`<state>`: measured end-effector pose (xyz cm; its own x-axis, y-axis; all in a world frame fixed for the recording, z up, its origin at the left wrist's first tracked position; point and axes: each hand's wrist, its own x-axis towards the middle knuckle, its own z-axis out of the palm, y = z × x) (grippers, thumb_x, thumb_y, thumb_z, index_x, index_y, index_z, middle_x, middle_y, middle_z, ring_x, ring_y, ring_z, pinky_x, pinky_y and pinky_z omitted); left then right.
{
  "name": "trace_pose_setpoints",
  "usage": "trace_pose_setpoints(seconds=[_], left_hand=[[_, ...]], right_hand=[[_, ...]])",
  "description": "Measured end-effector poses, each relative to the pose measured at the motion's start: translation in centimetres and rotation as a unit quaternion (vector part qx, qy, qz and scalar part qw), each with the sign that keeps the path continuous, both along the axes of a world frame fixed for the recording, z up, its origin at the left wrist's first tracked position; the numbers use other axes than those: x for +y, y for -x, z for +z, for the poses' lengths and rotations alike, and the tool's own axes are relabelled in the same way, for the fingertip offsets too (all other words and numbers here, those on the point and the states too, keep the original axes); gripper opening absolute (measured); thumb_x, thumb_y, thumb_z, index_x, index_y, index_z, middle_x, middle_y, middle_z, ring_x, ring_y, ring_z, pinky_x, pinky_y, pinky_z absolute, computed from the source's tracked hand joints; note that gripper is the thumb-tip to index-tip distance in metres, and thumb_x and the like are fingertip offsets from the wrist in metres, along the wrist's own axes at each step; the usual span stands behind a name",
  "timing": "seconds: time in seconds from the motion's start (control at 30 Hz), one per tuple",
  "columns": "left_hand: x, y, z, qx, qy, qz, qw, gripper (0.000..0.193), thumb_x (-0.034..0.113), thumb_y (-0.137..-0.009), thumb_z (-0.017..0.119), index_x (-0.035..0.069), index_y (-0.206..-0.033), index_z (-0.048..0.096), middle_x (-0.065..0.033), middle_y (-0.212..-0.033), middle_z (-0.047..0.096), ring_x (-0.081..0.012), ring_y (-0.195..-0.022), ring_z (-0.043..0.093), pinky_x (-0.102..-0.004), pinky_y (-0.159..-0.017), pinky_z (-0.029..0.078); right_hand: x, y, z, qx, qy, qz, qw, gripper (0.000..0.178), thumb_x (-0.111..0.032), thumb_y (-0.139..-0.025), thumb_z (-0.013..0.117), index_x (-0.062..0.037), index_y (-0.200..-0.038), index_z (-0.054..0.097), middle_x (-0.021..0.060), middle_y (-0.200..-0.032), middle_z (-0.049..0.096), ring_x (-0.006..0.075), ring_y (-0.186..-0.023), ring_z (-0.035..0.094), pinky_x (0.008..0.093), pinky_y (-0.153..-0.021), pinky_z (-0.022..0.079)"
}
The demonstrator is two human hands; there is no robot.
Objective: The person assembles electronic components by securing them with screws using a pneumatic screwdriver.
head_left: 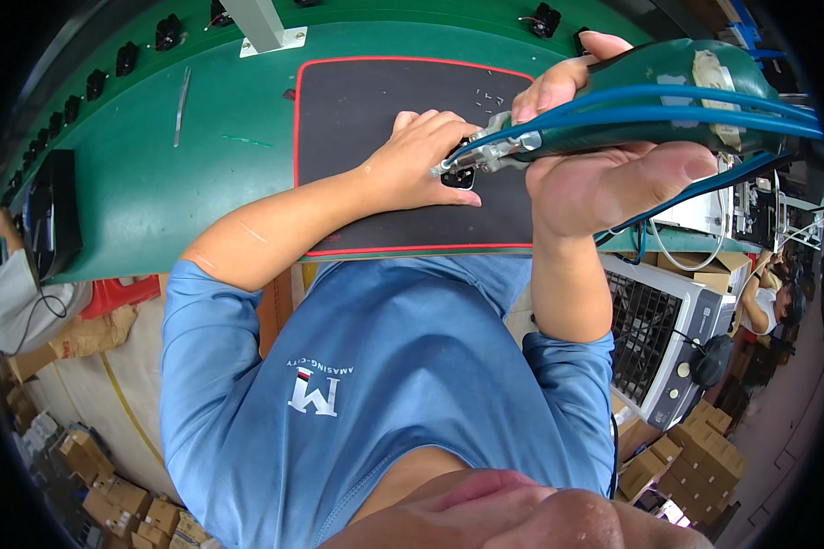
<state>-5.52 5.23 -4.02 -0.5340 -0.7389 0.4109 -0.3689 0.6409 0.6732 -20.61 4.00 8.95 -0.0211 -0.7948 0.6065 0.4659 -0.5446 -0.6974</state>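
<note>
My right hand (595, 183) is wrapped around a dark green handheld power screwdriver (632, 101) with a metal nose and blue hoses. The tool lies sideways in the view, its nose pointing left. At its tip is a small black square part (459, 178), partly covered by the nose and my fingers. My left hand (423, 163) grips this part, fingers along its far side and thumb along its near side. Both rest over a black mat (366, 101) with a red edge. Several tiny screws (490, 96) lie scattered near the mat's far edge.
The mat lies on a green bench (128, 201) with a grey post (261, 27) at the back. Small black fan-like parts (168, 32) line the far side. A thin metal strip (182, 107) and a black box (53, 215) are left. An air cooler (655, 334) stands right; other people work at both sides.
</note>
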Motion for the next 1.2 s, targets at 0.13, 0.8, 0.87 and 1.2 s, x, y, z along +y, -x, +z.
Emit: trace_pose_setpoints(seconds=[0.13,0.8,0.87,1.2], left_hand=[[-0.1,0.0,0.1,-0.005,-0.01,0.0,1.0,0.08,0.05,-0.067,0.089,0.009,-0.129,0.059,-0.0065,-0.115,0.061,-0.0266,-0.111,0.056,-0.0407,-0.095,0.034],[-4.0,-3.0,3.0,-0.048,-0.027,0.098,0.994,0.079,0.032,-0.072,0.09,0.011,-0.138,0.054,-0.0098,-0.13,0.057,-0.032,-0.124,0.052,-0.0474,-0.107,0.037],[-7.3,-4.6,3.5,-0.074,-0.002,0.14,0.987,0.077,0.028,-0.074,0.088,0.009,-0.139,0.053,-0.0116,-0.132,0.055,-0.0331,-0.128,0.051,-0.0471,-0.109,0.037],[-21.3,-10.2,2.1,-0.287,-0.058,0.297,0.909,0.085,0.029,-0.073,0.089,0.01,-0.145,0.046,-0.0123,-0.144,0.049,-0.0321,-0.138,0.045,-0.0502,-0.108,0.035]], right_hand=[[0.0,0.0,-0.1,0.006,0.001,-0.007,1.0,0.114,-0.095,-0.081,0.027,0.007,-0.121,0.057,0.0133,-0.07,0.061,0.0212,-0.055,0.058,0.0321,-0.054,0.052],[-1.2,6.1,10.9,0.176,0.027,-0.246,0.953,0.105,-0.085,-0.088,0.038,0.0098,-0.131,0.051,0.0093,-0.075,0.055,0.0185,-0.062,0.052,0.0327,-0.055,0.044],[-1.3,7.0,8.6,0.137,-0.005,-0.214,0.967,0.095,-0.077,-0.095,0.037,0.0109,-0.128,0.054,0.0091,-0.073,0.056,0.0166,-0.061,0.052,0.0299,-0.055,0.044],[-2.7,8.9,7.1,0.104,-0.045,-0.261,0.959,0.084,-0.07,-0.1,0.036,0.008,-0.121,0.061,0.0066,-0.072,0.059,0.0128,-0.06,0.053,0.0255,-0.055,0.043]])
